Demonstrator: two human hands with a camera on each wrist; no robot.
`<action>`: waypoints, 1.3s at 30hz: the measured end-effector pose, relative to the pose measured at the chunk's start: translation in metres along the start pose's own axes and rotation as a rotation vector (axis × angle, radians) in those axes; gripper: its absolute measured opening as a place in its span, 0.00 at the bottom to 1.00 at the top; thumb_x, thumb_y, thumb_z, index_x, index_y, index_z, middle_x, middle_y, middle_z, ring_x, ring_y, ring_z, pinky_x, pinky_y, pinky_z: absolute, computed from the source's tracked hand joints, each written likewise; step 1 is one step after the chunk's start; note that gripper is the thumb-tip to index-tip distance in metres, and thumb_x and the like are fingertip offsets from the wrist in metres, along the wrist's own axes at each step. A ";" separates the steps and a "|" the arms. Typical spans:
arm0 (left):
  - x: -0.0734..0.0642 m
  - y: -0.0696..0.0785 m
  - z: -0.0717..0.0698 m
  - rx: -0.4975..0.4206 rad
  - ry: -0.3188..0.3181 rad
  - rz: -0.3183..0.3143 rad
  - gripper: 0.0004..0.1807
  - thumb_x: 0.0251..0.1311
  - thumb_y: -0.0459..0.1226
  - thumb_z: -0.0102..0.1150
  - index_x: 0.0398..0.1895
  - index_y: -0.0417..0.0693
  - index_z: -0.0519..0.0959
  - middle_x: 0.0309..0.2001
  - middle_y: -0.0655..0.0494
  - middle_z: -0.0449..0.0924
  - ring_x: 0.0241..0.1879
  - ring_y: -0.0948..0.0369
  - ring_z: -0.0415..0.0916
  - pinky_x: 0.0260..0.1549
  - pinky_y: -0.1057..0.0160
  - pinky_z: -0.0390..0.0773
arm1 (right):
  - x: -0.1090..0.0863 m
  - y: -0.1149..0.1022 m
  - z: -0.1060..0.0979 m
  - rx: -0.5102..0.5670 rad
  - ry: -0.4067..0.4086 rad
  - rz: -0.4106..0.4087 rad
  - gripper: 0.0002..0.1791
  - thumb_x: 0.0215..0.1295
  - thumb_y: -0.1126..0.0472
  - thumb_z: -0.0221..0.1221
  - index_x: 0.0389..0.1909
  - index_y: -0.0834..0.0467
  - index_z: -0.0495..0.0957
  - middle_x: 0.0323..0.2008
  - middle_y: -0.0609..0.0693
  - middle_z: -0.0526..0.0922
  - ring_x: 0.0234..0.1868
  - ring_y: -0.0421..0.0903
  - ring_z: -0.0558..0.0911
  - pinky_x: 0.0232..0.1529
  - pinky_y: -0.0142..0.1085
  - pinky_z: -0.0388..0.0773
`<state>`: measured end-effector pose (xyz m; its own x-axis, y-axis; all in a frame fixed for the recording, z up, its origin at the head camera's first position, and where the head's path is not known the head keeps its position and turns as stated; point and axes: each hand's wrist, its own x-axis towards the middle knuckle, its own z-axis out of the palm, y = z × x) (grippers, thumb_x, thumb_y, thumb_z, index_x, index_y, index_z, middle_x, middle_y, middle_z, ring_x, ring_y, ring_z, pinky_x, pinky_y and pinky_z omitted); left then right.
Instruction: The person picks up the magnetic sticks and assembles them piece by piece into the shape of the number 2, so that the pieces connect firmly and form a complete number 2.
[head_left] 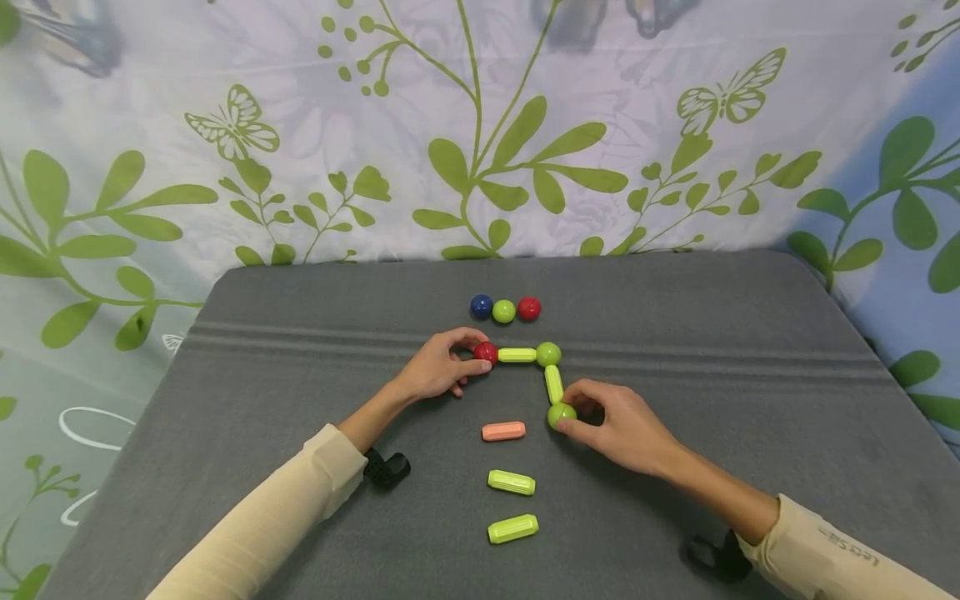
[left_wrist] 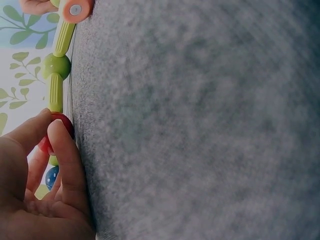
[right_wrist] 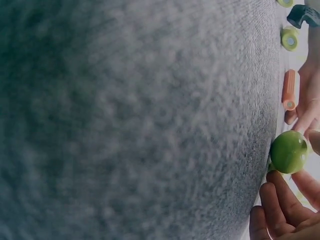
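Observation:
On the grey cloth, a chain of toy balls and rods forms a bent line. My left hand (head_left: 441, 364) pinches the red ball (head_left: 486, 353) at its left end between thumb and fingers. From there a yellow-green rod (head_left: 517, 355) runs to a green corner ball (head_left: 548, 354). A second yellow-green rod (head_left: 553, 384) leads down to another green ball (head_left: 561, 415), which my right hand (head_left: 622, 427) grips with thumb and index finger. In the right wrist view this green ball (right_wrist: 289, 152) sits close over the cloth, between the fingertips.
Behind the chain stand a blue ball (head_left: 482, 306), a green ball (head_left: 504, 312) and a red ball (head_left: 529, 308) in a row. Nearer me lie an orange rod (head_left: 503, 431) and two yellow-green rods, one (head_left: 512, 482) above the other (head_left: 513, 528). A patterned curtain (head_left: 300, 125) hangs behind the table.

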<state>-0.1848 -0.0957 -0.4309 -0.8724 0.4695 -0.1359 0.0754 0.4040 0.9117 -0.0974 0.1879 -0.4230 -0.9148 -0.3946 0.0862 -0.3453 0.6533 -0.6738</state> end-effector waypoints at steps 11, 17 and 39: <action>0.000 0.001 -0.001 0.000 -0.001 -0.003 0.21 0.64 0.34 0.65 0.60 0.44 0.75 0.50 0.47 0.76 0.23 0.60 0.73 0.20 0.61 0.79 | 0.006 -0.003 -0.001 0.018 0.011 0.012 0.12 0.66 0.55 0.65 0.46 0.55 0.81 0.31 0.39 0.79 0.28 0.37 0.76 0.29 0.34 0.72; 0.002 0.000 -0.001 0.008 -0.001 -0.008 0.21 0.64 0.34 0.65 0.60 0.44 0.75 0.50 0.47 0.77 0.22 0.60 0.73 0.20 0.60 0.79 | 0.016 -0.005 -0.002 -0.018 -0.048 0.002 0.19 0.67 0.53 0.64 0.55 0.56 0.80 0.28 0.40 0.76 0.25 0.38 0.72 0.26 0.34 0.69; 0.003 -0.002 -0.001 -0.011 -0.001 -0.007 0.20 0.64 0.34 0.65 0.59 0.45 0.76 0.49 0.48 0.77 0.22 0.60 0.73 0.20 0.60 0.79 | 0.024 -0.005 0.004 -0.033 -0.057 -0.035 0.16 0.67 0.55 0.63 0.52 0.57 0.82 0.27 0.42 0.71 0.26 0.38 0.70 0.26 0.35 0.68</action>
<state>-0.1882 -0.0957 -0.4327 -0.8724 0.4674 -0.1427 0.0639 0.3985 0.9149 -0.1167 0.1724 -0.4201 -0.8891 -0.4529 0.0667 -0.3842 0.6589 -0.6467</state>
